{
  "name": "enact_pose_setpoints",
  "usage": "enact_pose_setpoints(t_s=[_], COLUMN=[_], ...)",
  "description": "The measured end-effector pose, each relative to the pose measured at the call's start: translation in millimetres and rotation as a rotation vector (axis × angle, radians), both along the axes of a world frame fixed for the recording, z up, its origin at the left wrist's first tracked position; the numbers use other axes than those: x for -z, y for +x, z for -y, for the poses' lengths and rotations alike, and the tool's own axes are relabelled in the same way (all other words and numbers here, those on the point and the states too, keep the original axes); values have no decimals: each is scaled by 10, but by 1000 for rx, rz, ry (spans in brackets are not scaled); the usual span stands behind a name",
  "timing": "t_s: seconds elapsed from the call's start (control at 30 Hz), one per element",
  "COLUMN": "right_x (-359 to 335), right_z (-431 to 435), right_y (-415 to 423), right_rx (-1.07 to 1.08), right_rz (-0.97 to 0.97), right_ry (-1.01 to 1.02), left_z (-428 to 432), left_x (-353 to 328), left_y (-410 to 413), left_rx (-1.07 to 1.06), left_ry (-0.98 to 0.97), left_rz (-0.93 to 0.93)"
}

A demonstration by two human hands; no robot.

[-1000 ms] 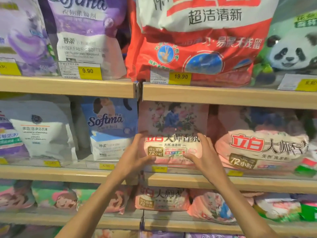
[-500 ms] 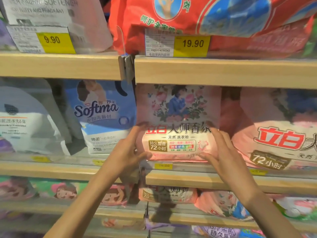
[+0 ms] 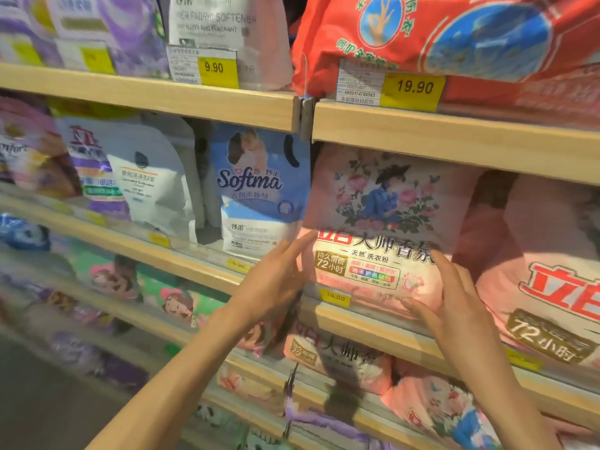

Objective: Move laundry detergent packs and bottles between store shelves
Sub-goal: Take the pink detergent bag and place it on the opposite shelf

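I bracket pink detergent pack (image 3: pixel 383 222) from both sides: left hand (image 3: pixel 276 284) flat on left edge, right hand (image 3: pixel 454 313) at lower right, fingers straight, slightly apart, clamping nothing. Pack upright on middle shelf (image 3: pixel 363 326) beside Softma pouch (image 3: pixel 259 190) (soft bag, probably wants two-sided lift).

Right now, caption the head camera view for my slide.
Left hand and right hand flank a pink detergent pack on the shelf beside a blue Softma pouch.

I log "Softma" on the blue pouch (image 3: pixel 259 186), "FABRIC SOFTENER" on the white pouch (image 3: pixel 220 24) above, "9.90" on its yellow tag (image 3: pixel 215 69), "19.90" on the price tag (image 3: pixel 414 88) under the red bag (image 3: pixel 454 34), and "72小时" on the pink pack (image 3: pixel 383 203).
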State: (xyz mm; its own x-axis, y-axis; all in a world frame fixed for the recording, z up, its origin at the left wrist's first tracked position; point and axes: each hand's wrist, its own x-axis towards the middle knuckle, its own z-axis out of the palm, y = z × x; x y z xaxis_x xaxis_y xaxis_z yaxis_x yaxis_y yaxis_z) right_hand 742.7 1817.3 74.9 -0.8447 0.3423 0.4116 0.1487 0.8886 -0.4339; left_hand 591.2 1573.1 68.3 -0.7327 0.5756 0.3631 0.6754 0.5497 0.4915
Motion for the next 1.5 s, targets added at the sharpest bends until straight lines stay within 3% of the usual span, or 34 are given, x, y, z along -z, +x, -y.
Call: enact_pose_setpoints(t_s=[0.13,0.37,0.57,0.77,1.23,1.5], right_x=[-63,-120,-316,-442,-564,-470], right_z=[47,227,530,1025,3247,4874], right_y=[49,151,281,276,-196,-527], right_rx=[38,188,104,-27,-299,-553], right_rz=[95,130,315,423,443,424], right_ry=[124,464,563,525,553,605], left_z=[20,179,302,700,3040,4661], left_x=[-20,-202,-318,-397,-447,-403], left_y=[212,323,450,616,805,1111], left_rx=[-61,-146,-206,-219,-417,-616], left_ry=[-70,-279,-478,-589,-630,-657], left_rz=[-121,-177,-263,-287,-180,-8])
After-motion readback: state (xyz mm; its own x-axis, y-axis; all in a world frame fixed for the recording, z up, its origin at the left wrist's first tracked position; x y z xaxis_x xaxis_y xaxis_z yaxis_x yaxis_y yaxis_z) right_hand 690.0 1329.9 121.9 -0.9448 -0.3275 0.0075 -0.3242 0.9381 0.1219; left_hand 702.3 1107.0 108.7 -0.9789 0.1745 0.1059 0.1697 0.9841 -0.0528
